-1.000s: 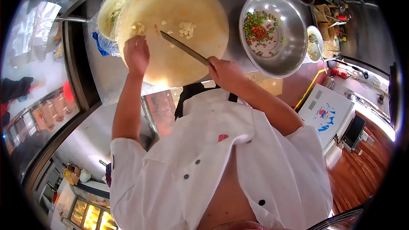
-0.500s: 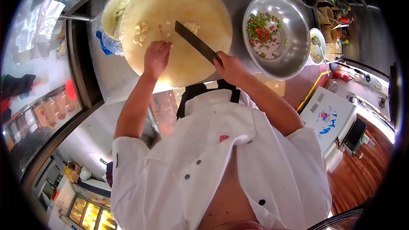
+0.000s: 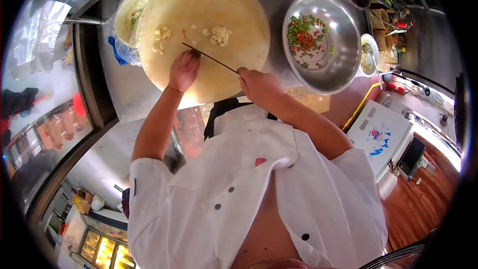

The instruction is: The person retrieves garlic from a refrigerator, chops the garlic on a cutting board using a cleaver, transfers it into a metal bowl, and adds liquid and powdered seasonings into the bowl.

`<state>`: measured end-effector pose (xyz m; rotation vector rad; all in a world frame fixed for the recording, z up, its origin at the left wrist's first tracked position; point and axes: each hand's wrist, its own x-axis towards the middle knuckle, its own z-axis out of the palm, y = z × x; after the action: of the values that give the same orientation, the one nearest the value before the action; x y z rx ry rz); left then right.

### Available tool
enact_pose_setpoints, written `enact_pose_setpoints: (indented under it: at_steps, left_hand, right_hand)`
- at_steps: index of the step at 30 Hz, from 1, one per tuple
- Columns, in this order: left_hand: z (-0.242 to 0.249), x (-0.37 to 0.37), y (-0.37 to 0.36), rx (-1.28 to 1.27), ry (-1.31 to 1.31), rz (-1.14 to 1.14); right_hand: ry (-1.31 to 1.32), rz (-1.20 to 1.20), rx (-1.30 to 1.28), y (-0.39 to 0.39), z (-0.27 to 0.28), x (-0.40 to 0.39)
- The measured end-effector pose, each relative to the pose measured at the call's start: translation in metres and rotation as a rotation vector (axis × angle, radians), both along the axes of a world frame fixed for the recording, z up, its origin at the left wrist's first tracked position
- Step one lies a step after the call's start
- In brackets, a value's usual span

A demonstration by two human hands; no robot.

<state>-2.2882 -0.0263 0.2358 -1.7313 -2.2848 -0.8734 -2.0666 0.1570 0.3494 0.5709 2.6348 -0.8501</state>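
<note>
A large round cutting board lies on the steel counter. My right hand is closed round the handle of a knife, whose blade stands edge-on over the board, its tip pointing up and left. My left hand rests on the board beside the blade with its fingers pressed together; anything under the fingertips is hidden. Several pale garlic pieces form a pile beyond the knife, and a few more garlic cloves lie at the board's left. A small reddish bit lies between them.
Right of the board stands a steel bowl with chopped green and red peppers. Beyond it is a small white bowl with a spoon. A plastic-lined bowl touches the board's left side. A white box stands at the lower right.
The knife has moved down and left toward my left hand and turned from flat to edge-on. The garlic pile beyond it now shows fully. My right hand has shifted slightly left.
</note>
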Motion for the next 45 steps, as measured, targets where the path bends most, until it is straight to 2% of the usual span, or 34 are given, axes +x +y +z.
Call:
enact_pose_setpoints:
  at_steps: [4, 7, 11, 19, 28, 32, 37, 43, 45]
  left_hand:
    - [-0.007, -0.002, -0.002, 0.005, 0.020, -0.005]
    - [-0.006, -0.001, -0.002, 0.024, 0.025, 0.005]
    - [-0.001, -0.003, 0.001, 0.024, 0.013, 0.006]
    - [-0.002, -0.002, -0.001, 0.036, -0.001, 0.046]
    - [0.000, -0.001, -0.003, 0.067, -0.020, 0.028]
    - [-0.003, 0.000, -0.004, 0.042, -0.022, 0.033]
    - [-0.007, -0.002, -0.004, 0.062, -0.002, 0.034]
    - [-0.007, -0.002, -0.007, 0.052, -0.054, 0.035]
    - [-0.004, -0.004, -0.006, 0.026, -0.044, 0.034]
  right_hand:
    - [0.008, 0.021, 0.012, -0.003, 0.004, 0.000]
    - [-0.109, -0.024, -0.063, -0.005, 0.007, -0.015]
    - [-0.071, -0.009, -0.078, -0.005, -0.013, -0.025]
    - [-0.070, 0.001, -0.052, -0.014, -0.014, -0.024]
    - [0.078, -0.023, -0.095, -0.016, -0.013, -0.021]
    - [0.032, -0.040, -0.112, -0.017, -0.011, -0.023]
    - [0.109, -0.050, -0.109, -0.019, -0.013, -0.019]
    - [0.028, -0.043, -0.132, -0.017, -0.020, -0.031]
    - [0.004, -0.124, -0.187, -0.010, -0.009, -0.030]
